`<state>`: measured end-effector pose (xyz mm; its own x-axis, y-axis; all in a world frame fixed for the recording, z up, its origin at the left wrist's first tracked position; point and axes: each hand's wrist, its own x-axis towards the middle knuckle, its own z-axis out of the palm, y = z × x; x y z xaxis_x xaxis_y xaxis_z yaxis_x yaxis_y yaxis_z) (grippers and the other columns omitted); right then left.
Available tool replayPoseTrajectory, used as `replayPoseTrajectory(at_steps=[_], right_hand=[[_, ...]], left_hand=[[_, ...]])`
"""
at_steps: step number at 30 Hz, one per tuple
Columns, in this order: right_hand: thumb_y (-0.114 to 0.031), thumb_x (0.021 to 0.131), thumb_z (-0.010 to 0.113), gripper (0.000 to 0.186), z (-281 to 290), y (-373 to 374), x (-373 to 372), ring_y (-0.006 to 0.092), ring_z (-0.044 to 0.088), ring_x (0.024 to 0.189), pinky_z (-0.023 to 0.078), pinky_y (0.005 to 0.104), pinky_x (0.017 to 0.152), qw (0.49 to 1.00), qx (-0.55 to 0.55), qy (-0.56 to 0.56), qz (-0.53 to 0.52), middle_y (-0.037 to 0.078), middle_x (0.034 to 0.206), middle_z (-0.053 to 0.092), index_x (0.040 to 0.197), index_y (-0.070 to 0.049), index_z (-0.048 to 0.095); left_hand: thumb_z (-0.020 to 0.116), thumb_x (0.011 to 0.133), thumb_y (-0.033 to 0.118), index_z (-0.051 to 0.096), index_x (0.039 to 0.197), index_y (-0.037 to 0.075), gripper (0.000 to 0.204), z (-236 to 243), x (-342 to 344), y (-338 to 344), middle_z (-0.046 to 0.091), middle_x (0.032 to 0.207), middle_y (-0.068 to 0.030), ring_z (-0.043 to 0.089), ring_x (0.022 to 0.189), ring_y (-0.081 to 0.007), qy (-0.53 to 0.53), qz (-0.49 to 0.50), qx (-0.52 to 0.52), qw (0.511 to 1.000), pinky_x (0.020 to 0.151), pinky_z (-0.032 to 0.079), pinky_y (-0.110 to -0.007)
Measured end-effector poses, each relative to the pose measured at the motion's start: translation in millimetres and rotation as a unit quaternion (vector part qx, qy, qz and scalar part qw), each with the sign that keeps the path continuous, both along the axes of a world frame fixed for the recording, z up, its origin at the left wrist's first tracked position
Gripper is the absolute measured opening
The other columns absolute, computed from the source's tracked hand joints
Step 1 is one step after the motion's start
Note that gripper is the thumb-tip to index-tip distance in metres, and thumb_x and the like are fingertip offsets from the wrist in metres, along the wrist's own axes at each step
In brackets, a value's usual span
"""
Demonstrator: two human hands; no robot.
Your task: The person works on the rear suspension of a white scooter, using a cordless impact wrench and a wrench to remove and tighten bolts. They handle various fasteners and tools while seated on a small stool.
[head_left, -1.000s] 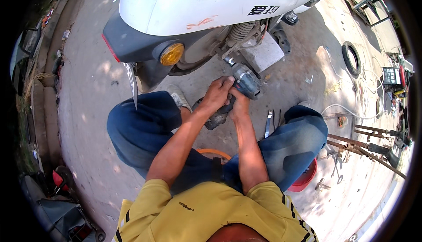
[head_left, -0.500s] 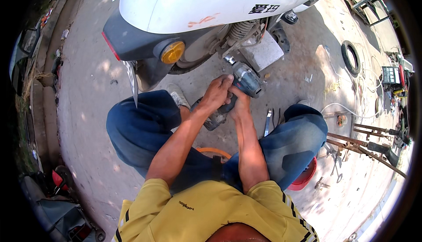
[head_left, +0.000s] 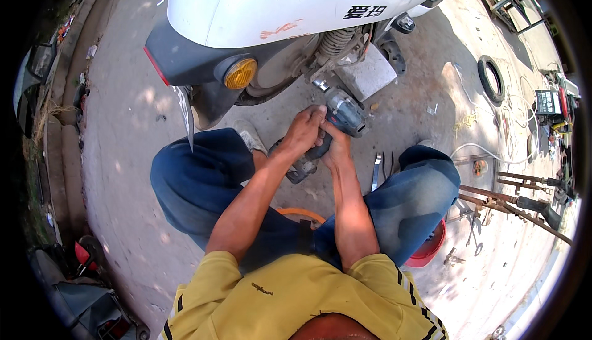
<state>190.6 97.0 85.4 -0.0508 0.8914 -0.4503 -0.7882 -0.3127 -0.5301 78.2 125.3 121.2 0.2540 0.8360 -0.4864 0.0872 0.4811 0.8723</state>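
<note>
A grey-black cordless impact wrench is held between my knees, its silver socket pointing up toward the scooter's rear wheel area. My right hand is closed round the wrench's grip just behind its body. From the other side my left hand closes on the same grip, its thumb near the wrench body. The battery base shows below my left wrist. Just beyond the socket are the spring shock absorber and wheel of a white scooter; the socket seems apart from them.
A pale block stands beside the wheel. A silver hand tool lies by my right knee, with a red bowl below that leg. Farther right are a tyre, a white hose and rusty metal bars.
</note>
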Motion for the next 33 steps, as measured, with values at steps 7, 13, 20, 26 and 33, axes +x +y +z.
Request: replayPoseTrajectory(at_steps=[7,13,20,26,33], right_hand=[[-0.009,0.088,0.069,0.013,-15,1,3,0.0155,0.049,0.052,0.042,0.0316,0.049,1.000,0.005,-0.014,0.011,0.003,0.069,0.051,0.096,-0.004,0.061],[-0.008,0.088,0.068,0.011,-10,0,4,0.0159,0.052,0.053,0.042,0.0309,0.049,1.000,0.004,-0.006,0.011,0.005,0.069,0.054,0.096,-0.003,0.061],[-0.006,0.088,0.067,0.012,-11,1,5,0.0164,0.054,0.054,0.044,0.0310,0.049,0.999,0.004,-0.042,0.010,0.006,0.071,0.056,0.098,-0.002,0.061],[-0.008,0.089,0.069,0.012,-6,-2,6,0.0158,0.052,0.052,0.043,0.0309,0.049,1.000,0.007,0.006,0.016,0.004,0.068,0.052,0.096,-0.004,0.060],[-0.010,0.090,0.070,0.011,-10,0,4,0.0150,0.051,0.051,0.042,0.0307,0.048,1.000,-0.008,-0.018,0.009,0.003,0.068,0.052,0.092,-0.005,0.060]], left_hand=[[0.044,0.110,0.042,0.059,0.101,0.006,0.040,-1,4,-2,0.056,0.071,-0.0021,0.055,0.058,-0.0111,-0.010,0.011,0.006,1.000,0.053,0.045,-0.028],[0.044,0.110,0.042,0.059,0.102,0.005,0.040,2,3,0,0.056,0.074,-0.0027,0.055,0.058,-0.0114,0.013,-0.002,0.009,1.000,0.054,0.045,-0.027],[0.043,0.110,0.041,0.059,0.103,0.005,0.040,-2,6,-2,0.055,0.072,-0.0015,0.055,0.058,-0.0110,0.002,0.003,0.023,1.000,0.054,0.045,-0.027],[0.043,0.110,0.041,0.058,0.098,0.006,0.040,-2,4,-1,0.054,0.068,-0.0016,0.054,0.058,-0.0108,0.003,-0.001,-0.004,1.000,0.053,0.043,-0.028],[0.042,0.110,0.041,0.057,0.097,0.006,0.040,0,6,-2,0.053,0.067,-0.0016,0.052,0.057,-0.0109,-0.007,-0.003,0.024,1.000,0.052,0.042,-0.028]])
